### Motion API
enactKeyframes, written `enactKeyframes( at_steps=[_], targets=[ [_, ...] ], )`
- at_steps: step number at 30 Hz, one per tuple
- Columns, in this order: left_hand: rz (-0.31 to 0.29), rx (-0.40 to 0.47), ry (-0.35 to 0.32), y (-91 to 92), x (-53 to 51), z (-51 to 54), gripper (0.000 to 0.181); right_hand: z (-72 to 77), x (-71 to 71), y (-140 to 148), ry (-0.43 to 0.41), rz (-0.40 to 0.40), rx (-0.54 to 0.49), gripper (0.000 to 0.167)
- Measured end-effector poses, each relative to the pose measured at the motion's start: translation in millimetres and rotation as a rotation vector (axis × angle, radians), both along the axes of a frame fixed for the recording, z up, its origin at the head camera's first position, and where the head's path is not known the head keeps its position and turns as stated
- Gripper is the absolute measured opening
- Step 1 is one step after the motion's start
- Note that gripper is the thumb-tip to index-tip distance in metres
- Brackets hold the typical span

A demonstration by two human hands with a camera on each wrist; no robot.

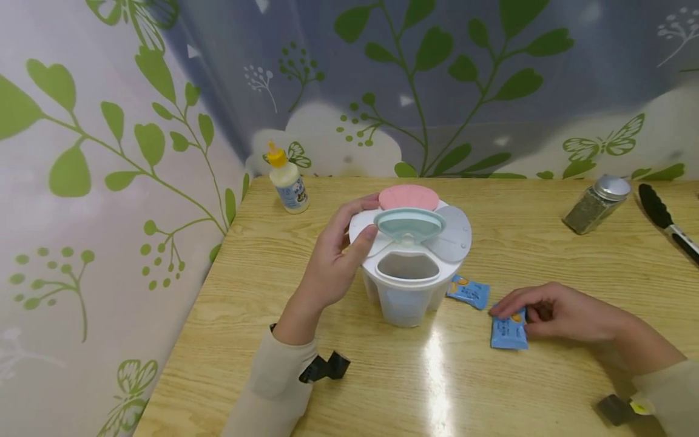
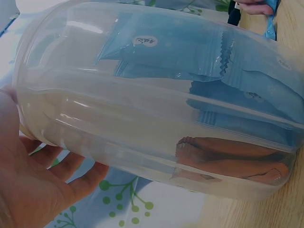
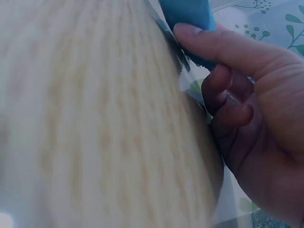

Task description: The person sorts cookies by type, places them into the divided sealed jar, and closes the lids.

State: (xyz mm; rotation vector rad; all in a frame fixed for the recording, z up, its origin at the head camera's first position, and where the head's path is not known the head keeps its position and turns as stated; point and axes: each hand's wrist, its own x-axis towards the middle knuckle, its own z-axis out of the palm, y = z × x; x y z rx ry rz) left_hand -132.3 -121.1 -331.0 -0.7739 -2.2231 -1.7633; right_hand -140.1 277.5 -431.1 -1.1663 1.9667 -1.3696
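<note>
My left hand (image 1: 340, 258) grips the side of a clear, compartmented storage canister (image 1: 405, 303), thumb on top of its white lid. Its pink flap (image 1: 408, 197) and teal flap (image 1: 409, 224) stand raised, and the front compartment's hole is uncovered. In the left wrist view, blue packets (image 2: 166, 47) lie in one compartment and a brown item (image 2: 232, 156) in another. My right hand (image 1: 568, 315) pinches a blue snack packet (image 1: 509, 334) at the table, right of the canister; the right wrist view shows the thumb against this packet (image 3: 192, 12). Another blue packet (image 1: 471, 292) lies between them.
A white bottle (image 1: 290, 188) with a yellow cap stands at the back left. At the back right are a glass jar (image 1: 595, 206) with a metal lid and black-tipped tongs (image 1: 658, 209). Patterned wall coverings border the wooden table (image 1: 382, 388) at the back and left.
</note>
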Motion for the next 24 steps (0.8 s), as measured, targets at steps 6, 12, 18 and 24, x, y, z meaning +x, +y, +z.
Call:
enactKeyframes(
  at_steps=[6, 12, 18, 24],
  targets=[
    [0.002, -0.002, 0.006, 0.5, -0.8, 0.5, 0.048, 1.8, -2.6, 1, -0.055, 0.012, -0.037, 0.033],
    [0.000, -0.003, 0.005, 0.3, 0.0, 0.3, 0.048, 1.7, -1.8, 1, -0.050, 0.007, -0.074, 0.035],
    [0.001, 0.000, -0.001, -0.3, -0.1, 1.0, 0.047, 3.2, -1.8, -1, 0.002, 0.017, -0.157, 0.043],
    [-0.006, 0.003, 0.000, -0.1, -0.6, 0.2, 0.047, 11.1, 1.0, -4, 0.023, -0.006, -0.214, 0.046]
  ],
)
